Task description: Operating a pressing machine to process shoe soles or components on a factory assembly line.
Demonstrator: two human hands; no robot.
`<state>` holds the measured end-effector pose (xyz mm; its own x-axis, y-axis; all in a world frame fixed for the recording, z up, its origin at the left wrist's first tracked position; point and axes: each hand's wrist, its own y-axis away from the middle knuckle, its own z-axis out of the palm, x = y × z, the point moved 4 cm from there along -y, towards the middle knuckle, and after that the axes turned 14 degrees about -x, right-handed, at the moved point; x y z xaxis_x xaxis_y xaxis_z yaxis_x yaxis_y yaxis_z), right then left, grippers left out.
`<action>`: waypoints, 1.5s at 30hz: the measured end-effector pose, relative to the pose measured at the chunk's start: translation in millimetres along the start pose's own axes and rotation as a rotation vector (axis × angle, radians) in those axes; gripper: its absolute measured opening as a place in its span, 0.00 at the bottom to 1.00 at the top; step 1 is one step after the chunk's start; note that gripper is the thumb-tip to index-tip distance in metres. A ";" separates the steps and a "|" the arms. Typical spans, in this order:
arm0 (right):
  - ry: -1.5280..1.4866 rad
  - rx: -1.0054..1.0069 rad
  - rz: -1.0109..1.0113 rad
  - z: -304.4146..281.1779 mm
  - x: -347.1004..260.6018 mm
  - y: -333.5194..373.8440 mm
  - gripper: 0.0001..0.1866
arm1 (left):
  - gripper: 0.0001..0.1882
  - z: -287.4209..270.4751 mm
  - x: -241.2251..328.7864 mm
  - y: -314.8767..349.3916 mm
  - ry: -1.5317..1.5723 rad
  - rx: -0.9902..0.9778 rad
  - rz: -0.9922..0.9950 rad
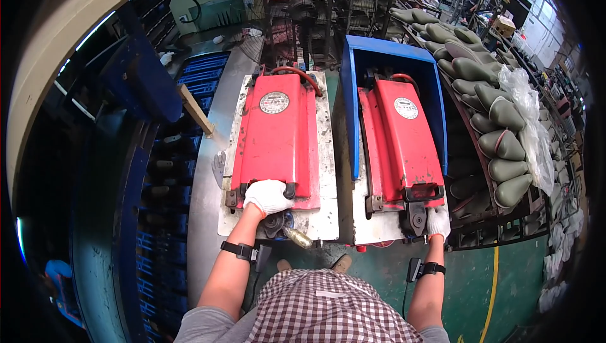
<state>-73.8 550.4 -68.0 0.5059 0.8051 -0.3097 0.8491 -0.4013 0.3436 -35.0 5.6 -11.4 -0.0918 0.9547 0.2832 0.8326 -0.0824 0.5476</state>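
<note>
Two red-lidded machines stand side by side before me, both lids down. My left hand (268, 198), in a white knit glove, is closed over the black handle at the front of the left red lid (271, 134). Below that hand are a dark round latch (273, 222) and a yellowish-green bottle-shaped piece (298, 237). My right hand (437, 223), also gloved, is at the front right corner of the right red lid (410, 144), beside its black handle (423, 192) and dark latch (416, 218). The right hand's fingertips are hard to make out.
A blue hood (391, 46) surrounds the right machine's back and sides. Olive-green boots (499, 147) fill a rack on the right, with clear plastic (530, 128) over some. Left lies a metal table (218, 106) with a grey glove (218, 167); a blue-framed rack (170, 198) stands beyond.
</note>
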 end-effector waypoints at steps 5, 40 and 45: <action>-0.001 0.008 -0.008 0.8 0.4 0.0 0.24 | 0.29 0.6 -0.3 0.6 -0.004 0.005 0.008; -0.039 0.012 -0.013 1.2 1.8 0.3 0.25 | 0.25 -5.0 4.9 5.0 -0.004 -0.026 -0.013; -0.024 0.004 0.005 0.3 -1.1 2.0 0.25 | 0.25 -3.6 3.6 4.1 0.005 -0.028 -0.015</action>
<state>-72.6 548.6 -67.2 0.5135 0.7924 -0.3293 0.8472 -0.4072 0.3413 -33.9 7.6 -5.3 -0.1066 0.9544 0.2788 0.8157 -0.0764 0.5734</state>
